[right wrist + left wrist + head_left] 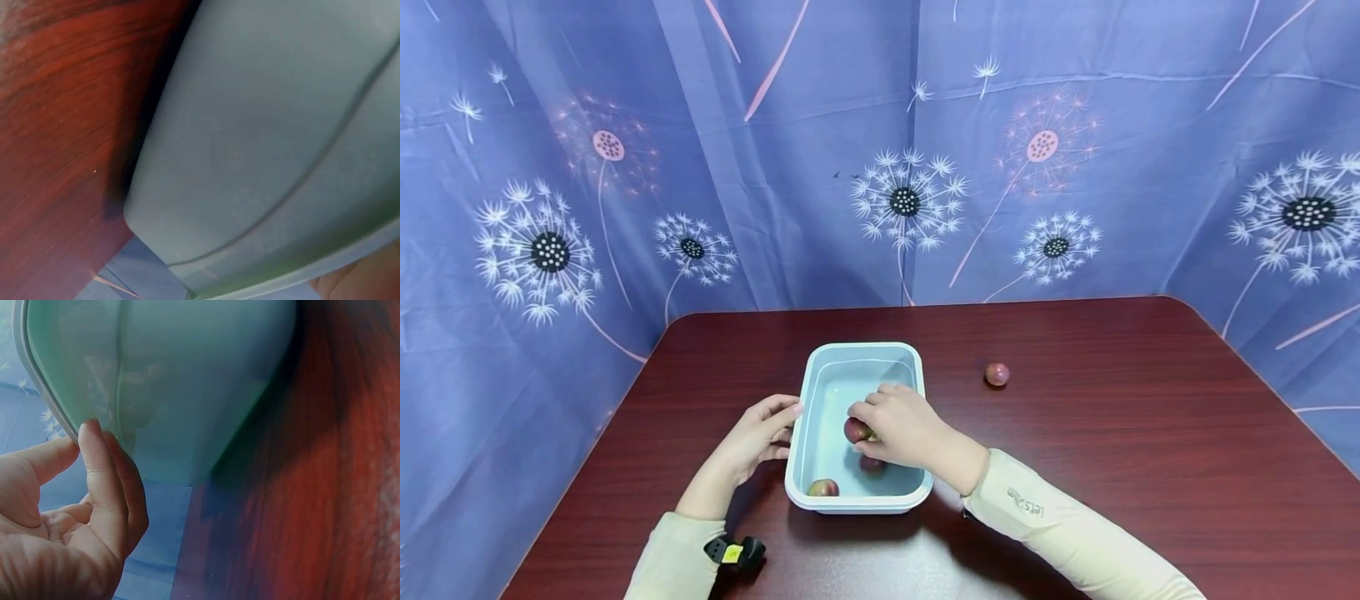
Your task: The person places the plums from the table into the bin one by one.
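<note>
A pale blue plastic basin (865,503) stands on the table. My left hand (758,439) pinches its left rim between thumb and fingers, as the left wrist view also shows at the basin's edge (51,400). My right hand (901,427) is inside the basin, fingers curled down around a round red-purple fruit (856,430), partly hidden by the hand. Another dark fruit (872,464) lies just under that hand. A greenish-red fruit (823,488) sits in the near left corner. In the right wrist view the basin's outer wall (250,137) hides the fruit.
One more red-purple fruit (997,374) lies on the dark red wooden table (1112,433), right of the basin. A blue curtain (820,167) with dandelion prints hangs behind and beside the table. A black wrist device (741,553) is on the left wrist.
</note>
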The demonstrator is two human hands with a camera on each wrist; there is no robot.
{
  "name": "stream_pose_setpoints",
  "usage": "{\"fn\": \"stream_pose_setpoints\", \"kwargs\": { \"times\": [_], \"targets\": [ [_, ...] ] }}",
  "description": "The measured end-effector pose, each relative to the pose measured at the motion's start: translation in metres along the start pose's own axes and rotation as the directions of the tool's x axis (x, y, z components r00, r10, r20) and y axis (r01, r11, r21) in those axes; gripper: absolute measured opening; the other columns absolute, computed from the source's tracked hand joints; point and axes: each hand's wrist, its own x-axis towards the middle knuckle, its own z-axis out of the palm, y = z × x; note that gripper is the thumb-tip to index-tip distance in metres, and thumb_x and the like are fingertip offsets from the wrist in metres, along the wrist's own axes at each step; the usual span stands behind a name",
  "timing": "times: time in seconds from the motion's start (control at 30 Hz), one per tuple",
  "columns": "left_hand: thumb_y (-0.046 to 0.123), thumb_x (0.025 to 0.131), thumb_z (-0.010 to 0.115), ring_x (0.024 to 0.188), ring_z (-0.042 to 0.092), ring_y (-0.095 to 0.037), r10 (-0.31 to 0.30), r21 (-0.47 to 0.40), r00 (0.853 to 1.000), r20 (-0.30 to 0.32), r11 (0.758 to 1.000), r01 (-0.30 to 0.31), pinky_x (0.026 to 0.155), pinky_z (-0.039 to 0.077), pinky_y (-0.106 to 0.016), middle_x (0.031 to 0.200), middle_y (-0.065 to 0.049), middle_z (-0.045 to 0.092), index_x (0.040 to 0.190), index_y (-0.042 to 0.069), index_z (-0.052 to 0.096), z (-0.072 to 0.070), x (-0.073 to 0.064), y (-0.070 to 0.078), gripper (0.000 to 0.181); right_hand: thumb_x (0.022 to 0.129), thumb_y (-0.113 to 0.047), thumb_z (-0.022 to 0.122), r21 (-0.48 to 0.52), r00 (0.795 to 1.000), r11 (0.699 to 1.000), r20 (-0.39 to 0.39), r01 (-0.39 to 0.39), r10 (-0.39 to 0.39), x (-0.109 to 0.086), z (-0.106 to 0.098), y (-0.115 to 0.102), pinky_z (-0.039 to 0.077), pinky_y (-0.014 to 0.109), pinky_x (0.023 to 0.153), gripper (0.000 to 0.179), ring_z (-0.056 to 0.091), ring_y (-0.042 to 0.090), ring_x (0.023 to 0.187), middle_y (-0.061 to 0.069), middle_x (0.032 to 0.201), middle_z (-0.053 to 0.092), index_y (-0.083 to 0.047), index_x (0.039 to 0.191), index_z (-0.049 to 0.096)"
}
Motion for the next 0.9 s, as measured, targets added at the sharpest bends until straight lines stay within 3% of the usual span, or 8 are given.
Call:
{"fn": "stream_pose_setpoints", "kwargs": {
  "times": [0.33,0.57,0.9],
  "targets": [
    [0.025,0.098,0.051,0.073,0.063,-0.009,-0.005,0.002,1.0,-0.002,1.0,0.005,0.062,0.053,-0.024,0.093,0.0,0.063,0.13,-0.005,0.045,0.0003,0.0006,-0.0001,0.044,0.077,-0.037,0.076,0.042,0.999,0.999,0.054,-0.011,0.009,0.0013,0.0027,-0.0034,0.044,0.03,0.066,0.033,0.055,0.014,0.073,-0.004,0.079,0.063,-0.016,0.101,0.066],
    [0.025,0.098,0.051,0.073,0.063,-0.01,-0.007,0.0,1.0,-0.011,1.0,0.007,0.063,0.053,-0.025,0.095,-0.002,0.064,0.129,-0.005,0.045,0.0012,0.0013,0.0002,0.043,0.076,-0.039,0.077,0.064,0.999,0.998,0.027,-0.028,0.027,-0.0026,0.0059,-0.0003,0.048,0.034,0.081,0.05,0.057,0.02,0.092,0.003,0.105,0.064,-0.014,0.117,0.063],
    [0.026,0.098,0.051,0.074,0.064,-0.01,-0.009,0.004,1.0,-0.015,1.0,0.009,0.063,0.053,-0.025,0.094,-0.001,0.063,0.13,-0.004,0.045,0.0012,0.0009,-0.0001,0.044,0.076,-0.039,0.076,0.053,0.999,0.998,0.01,-0.038,0.038,-0.0051,0.0033,0.0003,0.046,0.035,0.085,0.055,0.056,0.02,0.096,0.004,0.111,0.062,-0.015,0.123,0.059]
  ]
}}
